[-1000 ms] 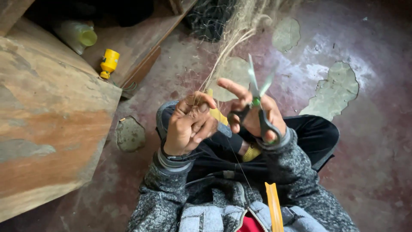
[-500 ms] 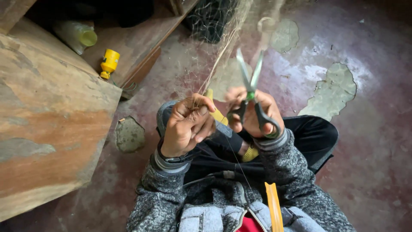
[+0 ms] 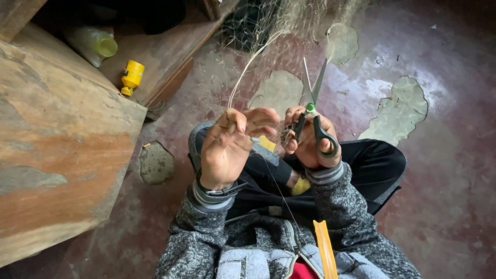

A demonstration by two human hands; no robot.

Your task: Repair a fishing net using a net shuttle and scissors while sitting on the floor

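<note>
Both hands up: left hand [image 3: 230, 147] pinching net strands [image 3: 248, 67], right hand [image 3: 310, 137] gripping scissors [image 3: 314, 111], blades apart.

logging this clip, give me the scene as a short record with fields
left hand: left hand raised, fingers pinching thin pale net strands
right hand: right hand grips scissors, blades open and pointing up
net: fine fishing net stretches up and away from both hands
clothing: grey knit sleeves, dark trousers
left side: wooden board, yellow bottle cap, pale green-capped bottle
floor: worn reddish floor with bare patches
</note>
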